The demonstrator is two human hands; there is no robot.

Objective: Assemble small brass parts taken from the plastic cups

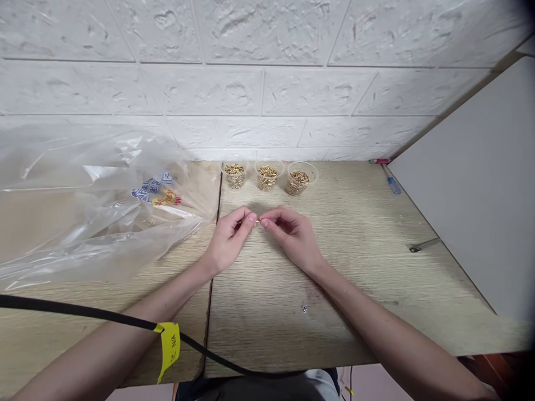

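Note:
Over the middle of the table, my left hand (233, 236) and my right hand (295, 233) meet with their fingertips almost touching. Both are closed in a pinch on a small brass-coloured pin (258, 220), mostly hidden by the fingers. I cannot make out whether it is one piece or two joined ones. Just beyond the hands stand three clear plastic cups in a row: the left cup (235, 181), the middle cup (267, 184) and the right cup (296, 188). Each holds many small brass-coloured pins.
A large clear plastic bag (104, 223) covers the left side. A black cable (83, 312) with a yellow tag (169, 351) crosses the near left. A small metal piece (304, 307) lies near the front. At right are a metal tool (424, 245), a blue-handled tool (393, 185) and a white panel (472, 184).

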